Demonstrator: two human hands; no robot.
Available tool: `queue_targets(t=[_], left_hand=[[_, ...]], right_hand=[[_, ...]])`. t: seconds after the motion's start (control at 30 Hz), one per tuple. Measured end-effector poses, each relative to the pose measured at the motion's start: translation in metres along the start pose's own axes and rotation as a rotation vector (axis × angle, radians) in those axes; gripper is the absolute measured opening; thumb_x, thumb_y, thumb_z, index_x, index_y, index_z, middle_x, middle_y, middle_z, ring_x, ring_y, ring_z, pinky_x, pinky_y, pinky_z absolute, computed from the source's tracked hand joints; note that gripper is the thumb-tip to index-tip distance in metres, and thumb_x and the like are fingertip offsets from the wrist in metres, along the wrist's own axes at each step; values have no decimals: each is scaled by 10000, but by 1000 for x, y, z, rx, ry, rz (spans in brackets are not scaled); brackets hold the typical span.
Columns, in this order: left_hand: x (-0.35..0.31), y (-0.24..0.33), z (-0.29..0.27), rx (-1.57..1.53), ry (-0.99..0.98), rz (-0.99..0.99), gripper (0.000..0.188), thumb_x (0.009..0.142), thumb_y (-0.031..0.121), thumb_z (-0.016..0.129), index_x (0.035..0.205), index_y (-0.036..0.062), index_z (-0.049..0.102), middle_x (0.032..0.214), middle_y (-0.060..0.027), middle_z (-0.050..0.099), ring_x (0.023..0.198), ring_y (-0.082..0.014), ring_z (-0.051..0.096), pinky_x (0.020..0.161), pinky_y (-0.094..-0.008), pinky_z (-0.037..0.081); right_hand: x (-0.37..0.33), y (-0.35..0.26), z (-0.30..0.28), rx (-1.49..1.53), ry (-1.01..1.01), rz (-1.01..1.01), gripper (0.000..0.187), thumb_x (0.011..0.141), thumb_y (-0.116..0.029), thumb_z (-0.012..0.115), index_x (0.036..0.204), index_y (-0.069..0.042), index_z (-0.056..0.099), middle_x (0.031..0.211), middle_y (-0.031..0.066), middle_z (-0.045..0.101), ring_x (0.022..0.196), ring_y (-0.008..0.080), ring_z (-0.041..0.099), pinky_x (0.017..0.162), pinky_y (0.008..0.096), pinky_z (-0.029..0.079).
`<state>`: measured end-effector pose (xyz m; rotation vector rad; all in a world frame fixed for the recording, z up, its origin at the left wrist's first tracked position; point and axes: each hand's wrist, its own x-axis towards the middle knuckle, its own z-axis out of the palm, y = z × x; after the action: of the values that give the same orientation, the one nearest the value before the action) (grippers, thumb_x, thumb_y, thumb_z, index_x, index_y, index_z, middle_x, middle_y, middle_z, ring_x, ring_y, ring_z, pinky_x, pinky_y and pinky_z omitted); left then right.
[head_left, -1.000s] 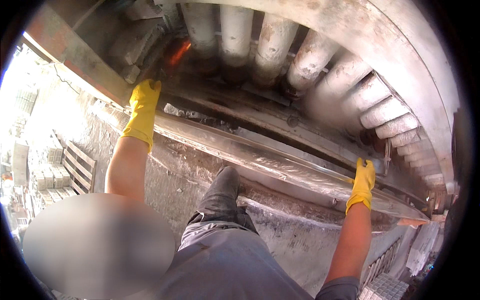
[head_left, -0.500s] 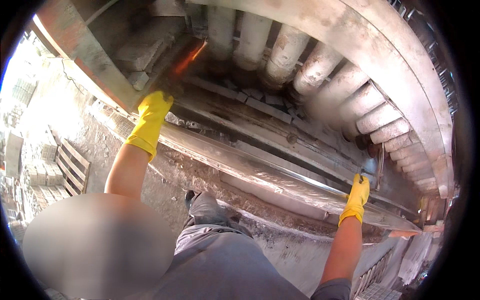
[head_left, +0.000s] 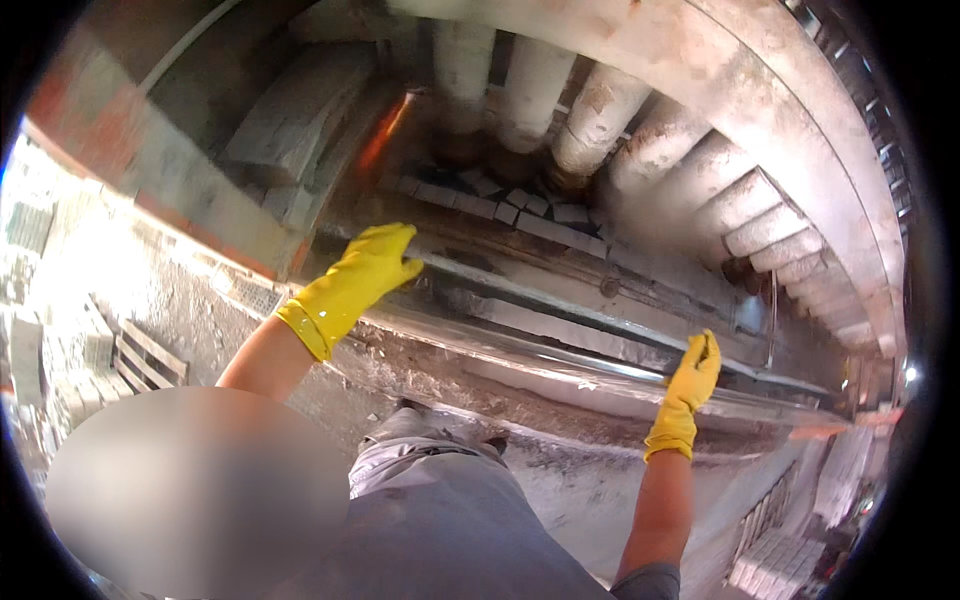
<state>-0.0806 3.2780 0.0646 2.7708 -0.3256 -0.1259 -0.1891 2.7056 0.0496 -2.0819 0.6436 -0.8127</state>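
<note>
My left hand (head_left: 355,285), in a yellow rubber glove, hovers over the left part of a long metal rail (head_left: 520,350), fingers stretched forward and thumb apart. It holds nothing that I can see. My right hand (head_left: 690,390), gloved the same way, is above the right part of that rail, fingers pointing away from me with a dark gap between them. Whether it touches the rail is unclear. Beyond the rail runs a dark trough with a long pale bar (head_left: 560,325). A row of light rectangular blocks (head_left: 480,207) lies farther in.
Thick, dusty round columns (head_left: 600,120) curve around the far side under a wide pale band (head_left: 640,40). An orange glow (head_left: 385,132) shows at the far left, beside a slab (head_left: 300,110). A wooden pallet (head_left: 150,355) and stacked blocks (head_left: 780,560) stand on the floor.
My left hand has moved right and nearer, off the machine's left corner, its fingers opening out. My right hand has shifted slightly left and up. The view has tilted a little.
</note>
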Motion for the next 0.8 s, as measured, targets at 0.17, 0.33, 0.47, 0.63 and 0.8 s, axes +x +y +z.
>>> queue_targets(t=[0.17,0.33,0.47,0.63,0.8], left_hand=[[57,-6,19,170,-21,232,692,966,427,701,1525,58,528,1621,-209,466,1511,-382,417,1253,-491,332],[134,-56,49,187,-85,-24,721,994,445,649,1577,60,471,1634,-217,447,1521,-387,403,1261,-466,324],[178,-78,84,231,-26,-102,737,996,465,640,1587,63,459,1643,-210,438,1524,-387,403,1262,-453,323],[213,-66,110,187,-7,-53,774,997,520,608,1604,74,431,1662,-210,404,1523,-405,391,1263,-491,302],[209,-37,118,342,-61,-43,799,976,585,608,1633,181,399,1702,-212,317,1558,-444,295,1242,-595,251]], right_hand=[[-64,-47,-1,-128,-113,-213,292,1091,-246,581,1151,-46,785,755,51,726,470,130,615,482,292,505],[-73,-36,-13,-353,-169,-250,320,1080,-266,541,1104,-73,795,661,28,681,663,228,671,703,366,524],[-83,-31,-26,-437,-188,-264,308,1072,-247,537,1116,-90,797,680,18,691,726,263,673,778,384,518],[-90,-28,-37,-430,-202,-303,312,1080,-252,542,1127,-76,794,655,12,653,654,225,613,751,363,500],[-87,-23,-42,-470,-196,-373,370,1120,-302,504,1152,-63,785,589,-6,610,658,183,598,750,341,490]])
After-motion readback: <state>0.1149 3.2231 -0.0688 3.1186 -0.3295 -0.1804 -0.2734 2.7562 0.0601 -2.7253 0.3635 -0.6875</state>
